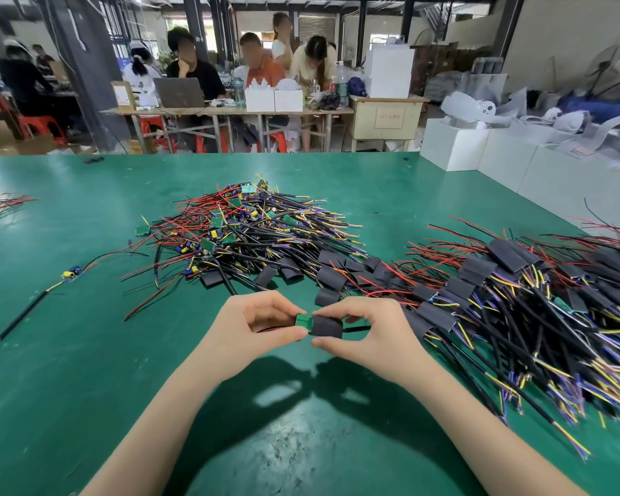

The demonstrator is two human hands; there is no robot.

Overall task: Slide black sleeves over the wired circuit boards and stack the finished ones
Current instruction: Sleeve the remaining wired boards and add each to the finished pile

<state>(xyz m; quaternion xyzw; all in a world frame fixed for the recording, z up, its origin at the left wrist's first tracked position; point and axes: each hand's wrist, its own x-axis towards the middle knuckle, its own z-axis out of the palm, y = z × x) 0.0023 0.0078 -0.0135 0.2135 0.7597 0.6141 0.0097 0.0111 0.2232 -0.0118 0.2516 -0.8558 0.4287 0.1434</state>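
Note:
My left hand (255,325) pinches the exposed end of a green circuit board (303,322) just above the green table. My right hand (364,332) grips a black sleeve (325,328) that covers most of that board, and a black wire sticks out of the sleeve's right end. A heap of bare wired boards (237,227) lies in the middle of the table. Loose black sleeves (332,268) are scattered along its near right edge. Sleeved boards with long wires form a large pile (509,291) at the right.
One single wired board (70,273) lies apart at the left, its black cable running toward the near left. Red wires (0,202) poke in at the far left edge. White boxes (480,152) border the table's far right. Several people sit at desks behind.

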